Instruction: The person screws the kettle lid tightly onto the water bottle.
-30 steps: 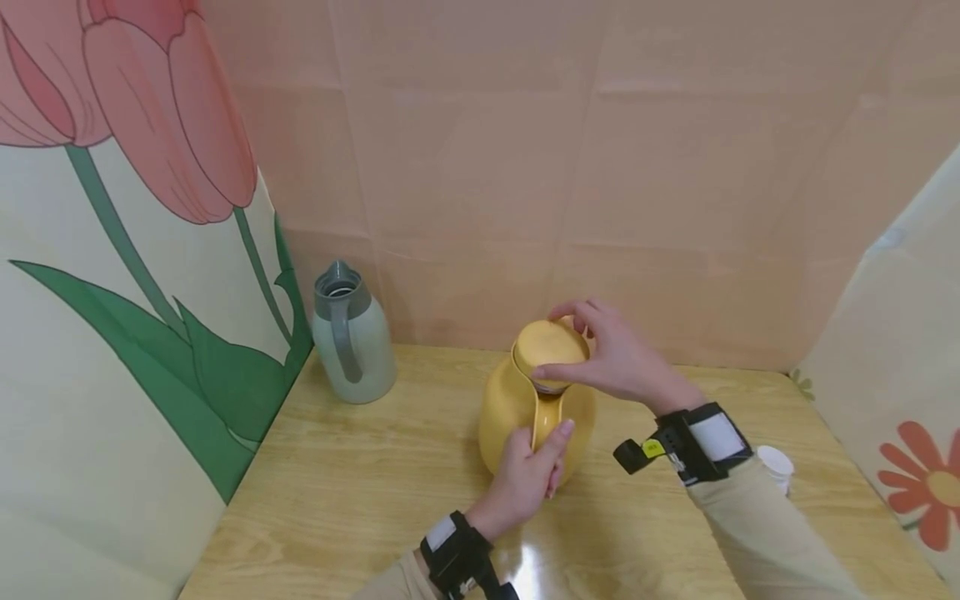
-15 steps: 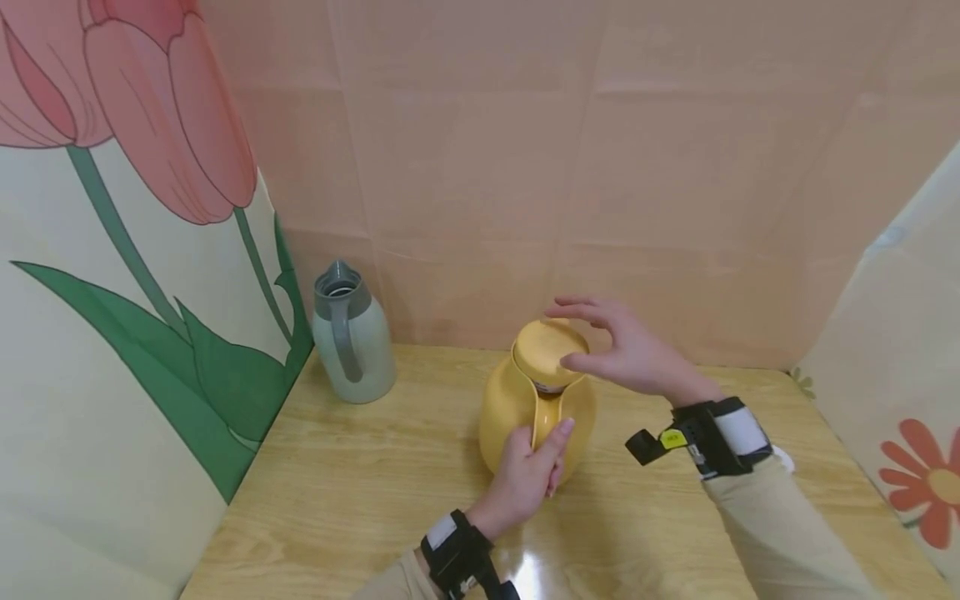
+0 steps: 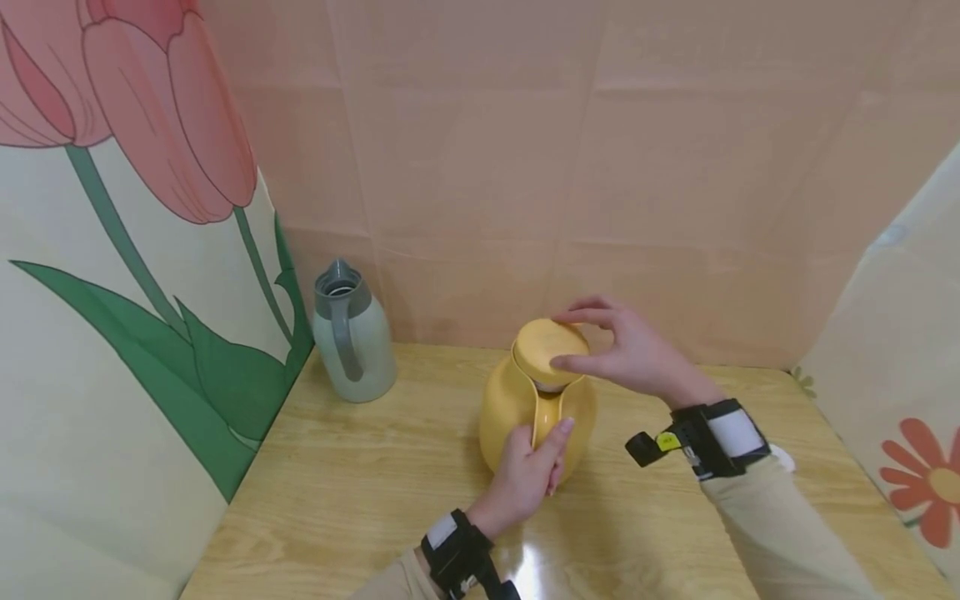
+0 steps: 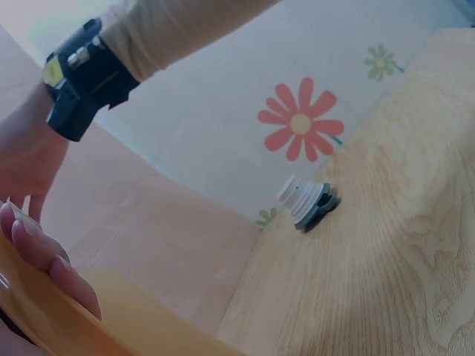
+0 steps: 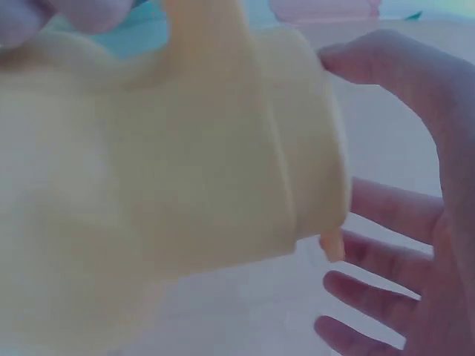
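A yellow thermos jug [image 3: 502, 408] stands upright on the wooden table, with a round yellow lid [image 3: 543, 346] in its mouth. My left hand [image 3: 525, 475] grips the jug's handle [image 3: 547, 412], thumb laid along it. At the lid's right side, my right hand [image 3: 637, 350] holds it between thumb and fingers. In the right wrist view, the thumb [image 5: 364, 59] meets the lid's rim [image 5: 312, 133] and a fingertip passes behind it; the other fingers are spread. A pale green thermos jug [image 3: 356, 350] with a grey neck and handle, its mouth uncovered, stands at the back left.
A white threaded stopper [image 4: 300, 200] with a dark grey top lies on the table [image 4: 371, 245] to the right; my right sleeve mostly hides it in the head view. A pink backdrop [image 3: 465, 167] rises behind, with flower-printed panels [image 3: 930, 375] at both sides.
My right hand loosened from the lid and drew back to the right with fingers spread, then came in slightly onto the lid again. The left hand and both jugs have stayed in place.
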Available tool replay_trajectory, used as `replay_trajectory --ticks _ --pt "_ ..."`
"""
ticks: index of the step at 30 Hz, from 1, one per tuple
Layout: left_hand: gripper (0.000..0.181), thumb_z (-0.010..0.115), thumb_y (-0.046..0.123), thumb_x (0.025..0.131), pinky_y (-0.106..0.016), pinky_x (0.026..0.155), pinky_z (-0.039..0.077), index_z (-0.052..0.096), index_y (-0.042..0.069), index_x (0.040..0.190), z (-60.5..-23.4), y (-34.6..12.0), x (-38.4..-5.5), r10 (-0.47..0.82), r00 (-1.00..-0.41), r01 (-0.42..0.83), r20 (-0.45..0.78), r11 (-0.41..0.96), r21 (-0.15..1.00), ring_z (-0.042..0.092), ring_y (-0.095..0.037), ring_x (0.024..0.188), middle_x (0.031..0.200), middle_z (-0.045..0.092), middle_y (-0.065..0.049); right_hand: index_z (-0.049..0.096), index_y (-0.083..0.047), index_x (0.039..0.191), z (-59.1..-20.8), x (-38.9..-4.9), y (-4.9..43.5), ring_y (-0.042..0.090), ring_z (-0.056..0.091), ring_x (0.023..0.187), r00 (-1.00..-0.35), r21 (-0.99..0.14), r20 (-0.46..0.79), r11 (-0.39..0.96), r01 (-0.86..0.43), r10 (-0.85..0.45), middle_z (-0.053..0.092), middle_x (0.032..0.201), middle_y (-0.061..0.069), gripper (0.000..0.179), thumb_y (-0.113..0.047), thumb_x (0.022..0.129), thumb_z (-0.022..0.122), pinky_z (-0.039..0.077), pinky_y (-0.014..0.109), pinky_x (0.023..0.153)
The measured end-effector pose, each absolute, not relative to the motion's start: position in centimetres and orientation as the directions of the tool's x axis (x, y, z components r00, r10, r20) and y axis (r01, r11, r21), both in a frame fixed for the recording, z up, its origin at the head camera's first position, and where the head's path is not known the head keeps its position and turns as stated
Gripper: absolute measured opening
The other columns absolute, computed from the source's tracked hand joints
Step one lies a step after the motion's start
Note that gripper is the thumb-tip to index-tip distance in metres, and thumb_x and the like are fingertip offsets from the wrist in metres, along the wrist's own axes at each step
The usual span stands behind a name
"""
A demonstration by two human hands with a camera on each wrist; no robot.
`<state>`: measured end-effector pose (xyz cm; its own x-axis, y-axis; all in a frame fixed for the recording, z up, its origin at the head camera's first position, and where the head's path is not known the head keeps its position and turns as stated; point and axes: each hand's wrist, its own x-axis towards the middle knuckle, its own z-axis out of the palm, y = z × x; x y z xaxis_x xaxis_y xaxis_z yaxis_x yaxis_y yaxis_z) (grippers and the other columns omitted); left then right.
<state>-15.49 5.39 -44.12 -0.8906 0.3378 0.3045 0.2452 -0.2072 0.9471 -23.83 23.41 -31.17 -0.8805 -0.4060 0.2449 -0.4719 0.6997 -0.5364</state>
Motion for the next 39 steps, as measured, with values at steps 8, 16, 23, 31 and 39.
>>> replay_trajectory --ticks 8,16,23,31,39 --pt "0.057 0.049 0.037 0.109 -0.02 0.038 0.035 0.048 0.007 0.06 -44.0 5.3 -15.4 0.336 -0.892 0.249 0.304 -0.196 0.948 0.039 -0.007 0.039 0.048 0.045 0.003 0.064 -0.016 0.095 -31.6 -23.3 22.0 0.023 0.051 0.083 -0.894 -0.43 0.364 0.804 -0.411 -0.262 0.059 0.093 0.001 0.07 -0.077 0.065 0.08 0.042 0.04 0.069" --pt "0.058 0.049 0.036 0.109 -0.021 0.039 0.036 0.047 0.004 0.061 -43.9 5.3 -15.4 0.337 -0.895 0.234 0.291 -0.2 0.951 0.039 -0.006 0.039 0.048 0.044 0.002 0.054 -0.016 0.075 -32.1 -22.8 21.0 0.023 0.047 0.073 -0.858 -0.305 0.479 0.882 -0.361 -0.185 0.054 0.073 0.001 0.074 -0.087 0.063 0.072 0.039 0.037 0.057" --pt "0.059 0.049 0.036 0.109 -0.02 0.039 0.036 0.047 0.003 0.06 -43.9 5.1 -15.3 0.341 -0.892 0.244 0.298 -0.192 0.951 0.04 -0.007 0.038 0.048 0.044 0.003 0.066 -0.009 0.106 -31.7 -22.5 21.2 0.031 0.057 0.095 -0.855 -0.295 0.439 0.855 -0.427 -0.275 0.066 0.102 0.01 0.069 -0.073 0.08 0.072 0.047 0.048 0.079" --pt "0.06 0.049 0.035 0.11 -0.02 0.041 0.037 0.047 -0.001 0.062 -43.8 5.0 -15.4 0.355 -0.895 0.215 0.271 -0.189 0.958 0.04 -0.007 0.039 0.049 0.044 0.001 0.047 -0.009 0.15 -30.1 -22.3 22.0 0.037 0.039 0.14 -0.806 -0.532 0.19 0.631 -0.564 -0.56 0.038 0.157 0.015 0.076 -0.032 0.088 0.083 0.044 0.059 0.102" --pt "0.064 0.048 0.038 0.109 -0.02 0.042 0.036 0.046 -0.001 0.059 -43.7 5.1 -15.4 0.361 -0.888 0.236 0.286 -0.178 0.955 0.04 -0.007 0.039 0.048 0.043 0.001 0.056 -0.015 0.145 -30.4 -22.5 21.4 0.03 0.048 0.115 -0.862 -0.411 0.225 0.757 -0.507 -0.455 0.052 0.133 0.01 0.082 -0.06 0.081 0.08 0.044 0.049 0.087"
